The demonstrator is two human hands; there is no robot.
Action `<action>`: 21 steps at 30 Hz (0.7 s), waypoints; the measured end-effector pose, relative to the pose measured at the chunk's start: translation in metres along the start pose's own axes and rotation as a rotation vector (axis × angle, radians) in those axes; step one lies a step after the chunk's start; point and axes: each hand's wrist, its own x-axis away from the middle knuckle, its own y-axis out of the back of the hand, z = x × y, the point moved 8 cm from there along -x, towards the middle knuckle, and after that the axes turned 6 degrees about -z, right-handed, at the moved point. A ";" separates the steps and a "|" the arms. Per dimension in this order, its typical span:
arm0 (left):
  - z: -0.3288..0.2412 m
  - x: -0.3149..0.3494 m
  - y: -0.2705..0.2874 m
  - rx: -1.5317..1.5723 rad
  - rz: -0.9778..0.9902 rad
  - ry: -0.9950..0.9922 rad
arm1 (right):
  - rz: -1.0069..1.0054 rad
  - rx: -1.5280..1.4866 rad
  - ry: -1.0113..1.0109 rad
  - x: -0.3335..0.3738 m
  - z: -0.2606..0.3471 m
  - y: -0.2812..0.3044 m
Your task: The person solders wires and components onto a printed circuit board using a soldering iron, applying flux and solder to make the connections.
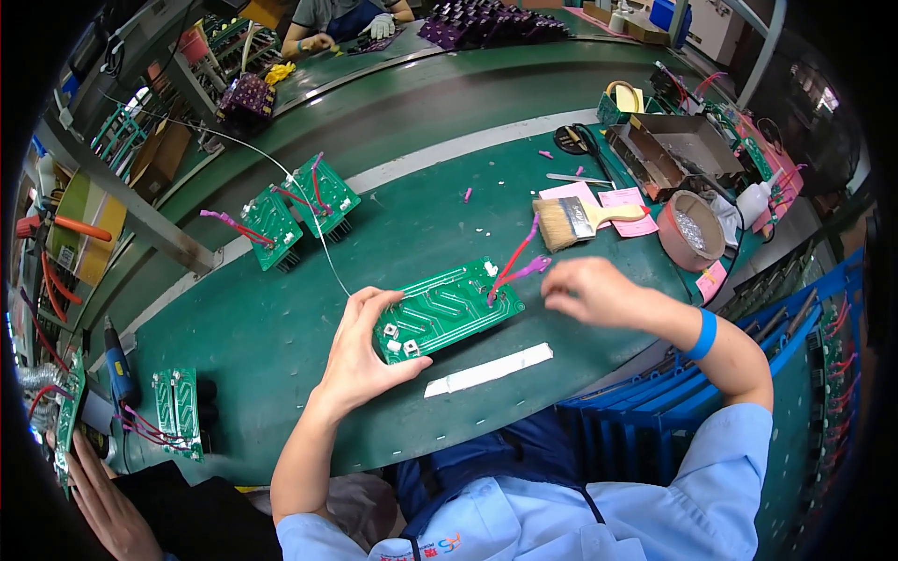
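Note:
My left hand [360, 353] grips a green circuit board [444, 313] at its left end, thumb on the near edge and fingers on the far edge. Red wires [513, 262] with purple ends rise from the board's right end. Just right of those ends is my right hand [594, 292], its fingers curled together; whether anything small is in them is hidden. A blue band circles my right wrist. On the mat in front of the board lies a white strip [489, 370].
A brush [585, 222] rests on pink slips, beside a round pink tub [690, 231] and a metal tray [673, 150]. More boards [323, 194] with wires stand at the back left, others [178, 411] at left. A white cable crosses the mat. Co-workers sit opposite and at left.

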 end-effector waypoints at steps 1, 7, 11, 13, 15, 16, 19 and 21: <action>-0.003 -0.003 0.002 0.023 -0.022 -0.013 | 0.011 0.022 0.074 0.008 0.014 -0.005; -0.014 -0.024 0.000 0.133 -0.059 0.008 | -0.001 0.108 0.246 0.026 0.066 -0.054; -0.005 -0.029 -0.012 0.342 -0.147 -0.011 | 0.061 0.022 0.256 0.021 0.070 -0.063; 0.002 -0.034 -0.018 0.631 -0.192 0.057 | 0.092 -0.021 0.250 0.025 0.071 -0.059; 0.012 -0.041 -0.019 0.714 -0.212 0.068 | 0.275 0.008 0.341 0.035 0.082 -0.061; 0.017 -0.045 -0.019 0.737 -0.201 0.077 | 0.308 -0.042 0.323 0.039 0.085 -0.050; 0.004 -0.059 -0.025 0.696 -0.070 0.123 | 0.313 -0.239 0.172 0.055 0.091 0.016; 0.009 -0.056 -0.023 0.599 0.000 0.191 | 0.082 -0.268 0.138 0.055 0.082 0.069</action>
